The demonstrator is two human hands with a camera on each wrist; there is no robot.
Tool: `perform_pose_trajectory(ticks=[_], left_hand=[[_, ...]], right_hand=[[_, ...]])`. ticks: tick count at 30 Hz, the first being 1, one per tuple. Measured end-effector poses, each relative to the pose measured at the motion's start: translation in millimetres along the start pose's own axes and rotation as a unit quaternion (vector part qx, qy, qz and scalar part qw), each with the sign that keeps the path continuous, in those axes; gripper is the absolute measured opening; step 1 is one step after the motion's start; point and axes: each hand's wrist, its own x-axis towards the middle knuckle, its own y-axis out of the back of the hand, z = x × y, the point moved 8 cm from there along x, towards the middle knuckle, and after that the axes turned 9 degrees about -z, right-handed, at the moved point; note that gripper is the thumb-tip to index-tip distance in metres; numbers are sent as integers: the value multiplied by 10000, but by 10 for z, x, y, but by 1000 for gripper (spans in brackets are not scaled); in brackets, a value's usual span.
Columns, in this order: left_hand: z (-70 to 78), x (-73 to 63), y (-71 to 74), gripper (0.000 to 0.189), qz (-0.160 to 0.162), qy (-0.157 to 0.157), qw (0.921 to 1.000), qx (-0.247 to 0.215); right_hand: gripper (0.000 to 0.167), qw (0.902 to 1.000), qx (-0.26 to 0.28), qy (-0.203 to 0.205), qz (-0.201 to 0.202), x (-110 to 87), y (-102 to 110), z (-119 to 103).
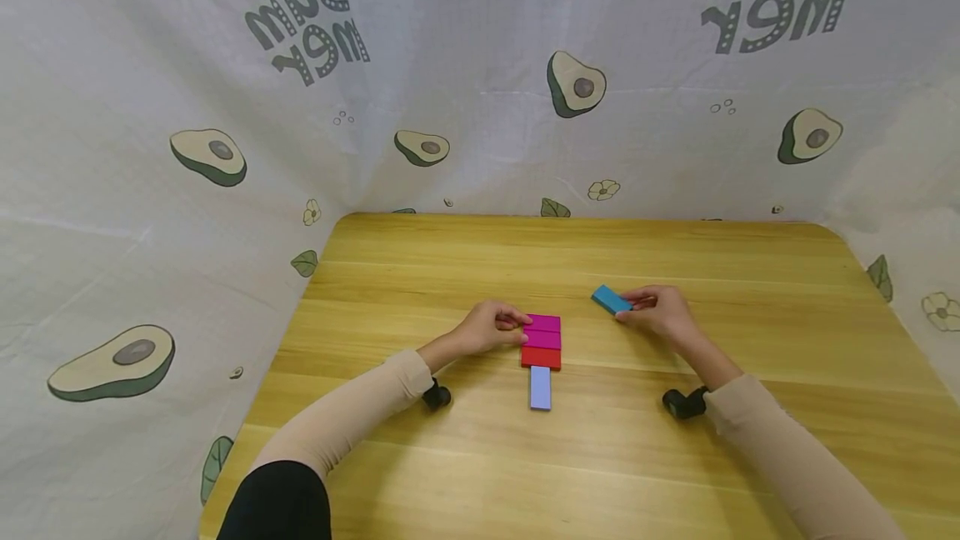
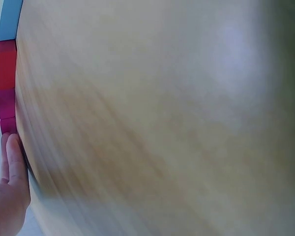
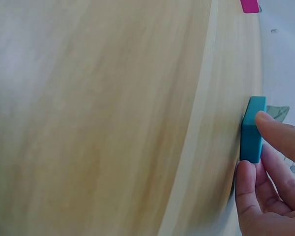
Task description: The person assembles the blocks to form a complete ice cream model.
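Note:
Two magenta blocks (image 1: 542,331) lie side by side in a column on the wooden table. Below them come a red block (image 1: 541,357) and a narrower, lengthwise light blue block (image 1: 540,388). At the left edge of the magenta pair, my left hand (image 1: 483,327) touches with its fingertips; in the left wrist view, its fingers (image 2: 15,160) reach the end of the row. To the right of the column, my right hand (image 1: 662,312) pinches a brighter blue block (image 1: 611,299) between thumb and fingers. The right wrist view shows that rectangular block (image 3: 252,132) close up.
The wooden table (image 1: 450,257) has rounded far corners. A white cloth (image 1: 480,40) with avocado prints hangs behind and at the sides. Black wrist cameras (image 1: 682,403) sit under both forearms, low over the tabletop.

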Motion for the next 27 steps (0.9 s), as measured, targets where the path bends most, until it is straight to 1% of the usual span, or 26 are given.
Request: perform_pose_trajectory(ticks=[4, 7, 8, 12, 14, 15, 18, 21, 22, 23, 25, 27], left_hand=[[-7, 0, -11, 30, -24, -77, 9999, -103], [29, -12, -17, 30, -79, -124, 9997, -193], [59, -24, -16, 30, -104, -130, 9996, -220], [258, -112, 4, 29, -170, -117, 9993, -301], [357, -164, 18, 28, -147, -120, 9995, -265], [393, -183, 25, 28, -129, -125, 9996, -239], [436, -209, 31, 27, -103, -152, 9997, -171], [421, -200, 31, 27, -107, -173, 9996, -184], [407, -190, 31, 27, -107, -172, 9996, -202], [361, -169, 27, 27, -85, -183, 9997, -164], [338, -153, 29, 27, -93, -172, 9997, -141], [224, -93, 19, 28, -124, -164, 9997, -114]], right_hand=[[45, 10000, -77, -5, -59, 18, -23, -7], [44, 9999, -95, 2, -89, 28, -41, -20], [43, 9999, -93, 4, -104, 32, -51, -26], [43, 9998, -86, 70, -163, 48, -96, -46], [42, 9997, -92, 116, -197, 59, -120, -58], [42, 9996, -99, 146, -208, 63, -130, -67], [41, 9995, -98, 176, -238, 61, -152, -96], [40, 9993, -124, 234, -277, 56, -169, -138], [40, 9992, -134, 243, -287, 58, -174, -145], [39, 9991, -133, 259, -305, 60, -181, -152], [38, 9990, -142, 282, -331, 69, -194, -162], [38, 9989, -136, 286, -346, 78, -207, -168]])
